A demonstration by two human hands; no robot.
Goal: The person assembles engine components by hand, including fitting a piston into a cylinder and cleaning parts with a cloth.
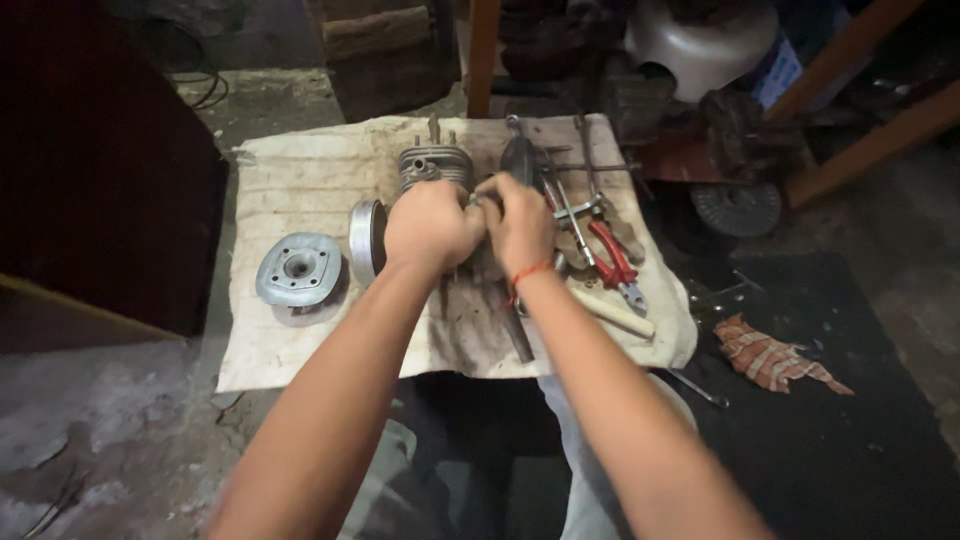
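- The left hand [432, 225] and the right hand [520, 222] are meeting over the middle of a dirty cloth [300, 345] spread on the floor, both closing on one small metal part [476, 200] between them.
- The left hand's grip is curling shut in a fist around the near side of the part; the right hand's grip is pinching its top with the fingertips [492, 192]. The part itself is mostly hidden, so its shape cannot be told.
- It is sitting just in front of a finned engine cylinder [433, 163] near the cloth's far edge.
- Judging from the posture, the hands are working the piece by twisting or pulling, one hand bracing while the other turns.
- A round finned cover [298, 268] is lying toward the cloth's left edge, with a metal ring [364, 238] standing beside the left wrist.
- Red-handled pliers [612, 258], a wooden handle [612, 312] and several rods are lying toward the right edge.
- The next move is calling for a firm brace and a small, controlled turn.
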